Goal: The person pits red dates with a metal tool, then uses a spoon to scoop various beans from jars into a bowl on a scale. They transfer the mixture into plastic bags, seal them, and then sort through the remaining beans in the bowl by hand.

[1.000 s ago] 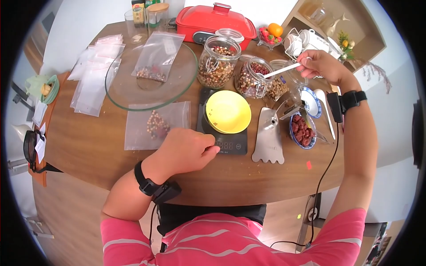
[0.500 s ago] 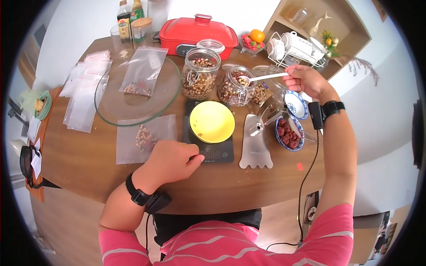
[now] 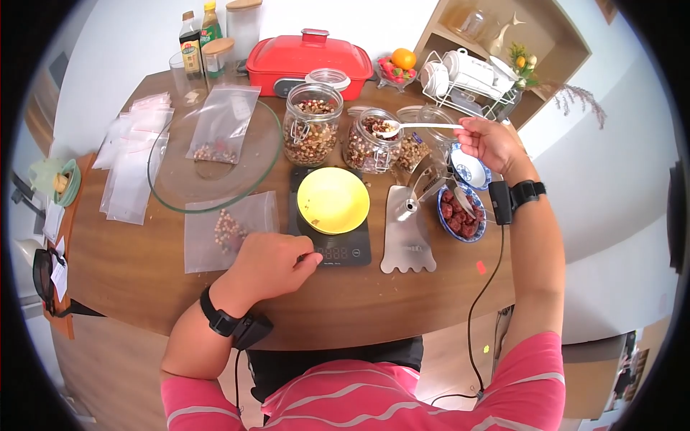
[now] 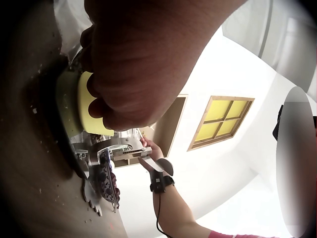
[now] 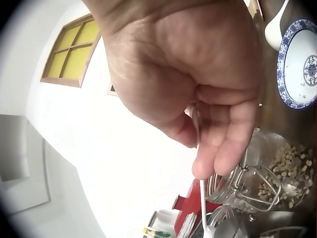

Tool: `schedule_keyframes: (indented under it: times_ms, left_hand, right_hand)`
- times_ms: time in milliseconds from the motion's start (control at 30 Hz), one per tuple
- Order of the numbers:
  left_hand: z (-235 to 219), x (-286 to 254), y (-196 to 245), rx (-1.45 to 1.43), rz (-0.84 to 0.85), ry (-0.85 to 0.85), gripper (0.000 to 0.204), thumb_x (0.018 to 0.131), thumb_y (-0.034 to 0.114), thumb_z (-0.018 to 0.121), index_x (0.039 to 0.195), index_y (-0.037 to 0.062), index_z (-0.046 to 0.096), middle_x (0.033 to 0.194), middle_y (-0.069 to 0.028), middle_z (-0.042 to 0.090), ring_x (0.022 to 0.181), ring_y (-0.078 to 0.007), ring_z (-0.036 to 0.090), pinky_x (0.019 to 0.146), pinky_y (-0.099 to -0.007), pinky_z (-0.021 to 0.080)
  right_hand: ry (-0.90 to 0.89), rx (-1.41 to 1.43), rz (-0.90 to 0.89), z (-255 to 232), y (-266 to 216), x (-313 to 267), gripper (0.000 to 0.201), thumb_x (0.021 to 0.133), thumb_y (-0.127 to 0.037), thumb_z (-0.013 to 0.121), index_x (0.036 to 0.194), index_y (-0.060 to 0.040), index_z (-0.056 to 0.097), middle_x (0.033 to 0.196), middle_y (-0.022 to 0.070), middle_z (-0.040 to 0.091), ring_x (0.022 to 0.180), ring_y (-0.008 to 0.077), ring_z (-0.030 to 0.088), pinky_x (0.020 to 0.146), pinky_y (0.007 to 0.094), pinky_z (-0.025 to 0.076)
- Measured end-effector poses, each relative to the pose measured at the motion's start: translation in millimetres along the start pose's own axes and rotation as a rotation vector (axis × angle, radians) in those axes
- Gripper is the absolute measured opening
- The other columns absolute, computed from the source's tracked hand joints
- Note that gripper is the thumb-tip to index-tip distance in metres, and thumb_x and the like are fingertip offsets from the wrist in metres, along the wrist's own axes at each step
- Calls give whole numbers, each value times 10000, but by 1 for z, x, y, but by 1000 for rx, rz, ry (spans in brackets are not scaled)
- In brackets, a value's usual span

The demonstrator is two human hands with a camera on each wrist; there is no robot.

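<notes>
In the head view my right hand pinches the handle of a white spoon. The spoon's bowl overlaps the mouth of a clip-top glass jar of mixed beans and grains. In the right wrist view the handle runs out past the fingers. My left hand lies loosely curled at the front left corner of a black kitchen scale, holding nothing. On the scale stands a yellow bowl, with a few small bits inside.
A taller grain jar stands left of the smaller one. Right of the scale are a scalloped metal scraper and a blue-patterned bowl of dark red dried fruit. Zip bags and a glass plate occupy the left side.
The spoon's bowl has risen from inside the smaller jar to its mouth, and the handle has become more level. The left hand stays by the scale. The head view has shifted.
</notes>
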State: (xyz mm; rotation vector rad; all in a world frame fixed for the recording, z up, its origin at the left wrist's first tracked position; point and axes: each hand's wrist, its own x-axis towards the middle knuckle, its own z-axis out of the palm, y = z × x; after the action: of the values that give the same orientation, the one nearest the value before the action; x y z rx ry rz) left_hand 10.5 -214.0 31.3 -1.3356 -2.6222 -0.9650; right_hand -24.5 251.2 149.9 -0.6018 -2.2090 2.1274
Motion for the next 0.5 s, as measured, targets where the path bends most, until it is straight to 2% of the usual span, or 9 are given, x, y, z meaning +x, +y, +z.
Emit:
schedule_keyframes:
  times_ms: [67,300,500]
  left_hand:
    - [-1,0,-1,-12,-12,-25,214,905,265,721,784,95,674,670,-100,648,637,-343,648,556,-436,480]
    - [-3,0,2,1,-9,-20,215,909,268,716,791,92,682,701,-122,665,657,-361,654,567,-442,484]
    - [-3,-1,2,-49,-31,0,219,910,268,713,794,85,683,698,-128,661,649,-358,653,564,-438,479]
  right_hand:
    - [4,24,-10,-2,6,-1,147,1025,-91,591,1130,-8,650,968,112,748,798,159,719,739,306,630]
    - [12,91,-85,-8,15,-24,202,1041,-100,558,1201,8,621,990,106,741,789,137,703,753,304,623]
    - [45,218,-150,-5,3,-78,210,1054,-105,540,1205,17,620,970,100,738,773,122,697,727,288,620]
